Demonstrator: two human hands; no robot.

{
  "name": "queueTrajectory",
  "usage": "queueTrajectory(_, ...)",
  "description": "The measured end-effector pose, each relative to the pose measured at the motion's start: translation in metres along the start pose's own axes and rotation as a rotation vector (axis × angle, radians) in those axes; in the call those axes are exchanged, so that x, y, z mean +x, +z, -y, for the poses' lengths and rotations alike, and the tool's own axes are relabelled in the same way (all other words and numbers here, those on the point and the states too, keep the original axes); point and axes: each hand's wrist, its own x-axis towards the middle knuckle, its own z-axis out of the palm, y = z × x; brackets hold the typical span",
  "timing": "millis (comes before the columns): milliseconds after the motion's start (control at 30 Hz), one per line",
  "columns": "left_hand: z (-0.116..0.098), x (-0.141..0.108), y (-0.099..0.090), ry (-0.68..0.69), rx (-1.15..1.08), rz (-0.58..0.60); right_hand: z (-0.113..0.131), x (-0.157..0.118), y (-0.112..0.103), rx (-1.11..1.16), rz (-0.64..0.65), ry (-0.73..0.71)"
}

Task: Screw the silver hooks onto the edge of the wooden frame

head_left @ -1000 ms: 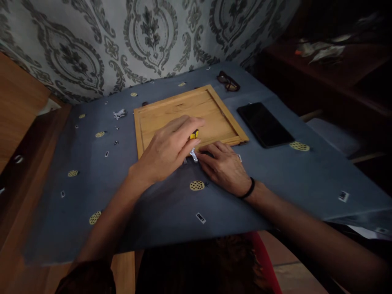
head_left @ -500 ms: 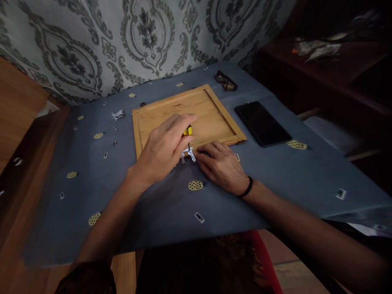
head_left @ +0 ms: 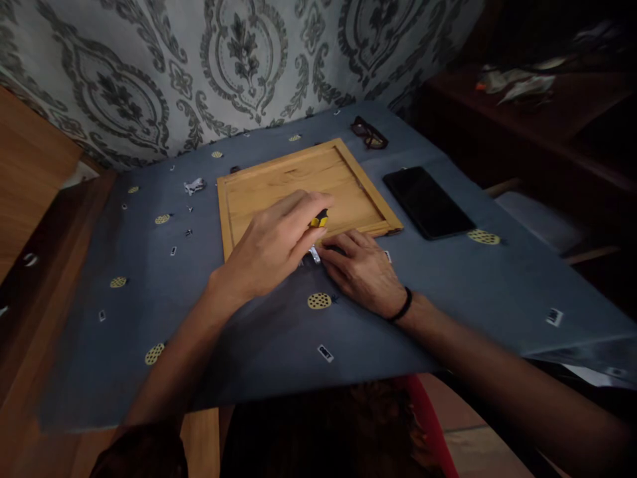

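Note:
My left hand (head_left: 271, 245) is closed around the yellow and black handle of a screwdriver (head_left: 320, 219). Its handle leans over the near edge of a framed wooden panel (head_left: 298, 169), and the tip is hidden behind my fingers. Below it, a shiny metal hinge (head_left: 315, 255) lies at the panel's near edge, partly covered by my left hand. My right hand (head_left: 361, 272), with a black band at the wrist, rests low beside the panel, its curled fingertips against the hinge's right side.
Another metal hinge (head_left: 194, 186) lies left of the panel, with small screws (head_left: 188, 232) nearby. To the right are a black phone (head_left: 428, 202) and dark-framed glasses (head_left: 369, 133). A blue patterned cloth (head_left: 259, 352) covers the table, and a patterned curtain (head_left: 243, 60) hangs behind.
The screwdriver handle has tipped to the right and my left hand has turned with it, covering more of the hinge. My right hand stays in place.

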Motion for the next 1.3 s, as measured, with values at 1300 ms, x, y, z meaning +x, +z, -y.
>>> queueTrajectory(1300,0.0011,-0.0011,0.0012,-0.1,0.071,-0.068,-0.0002,0.0002,0.0,0.0,-0.038,-0.013)
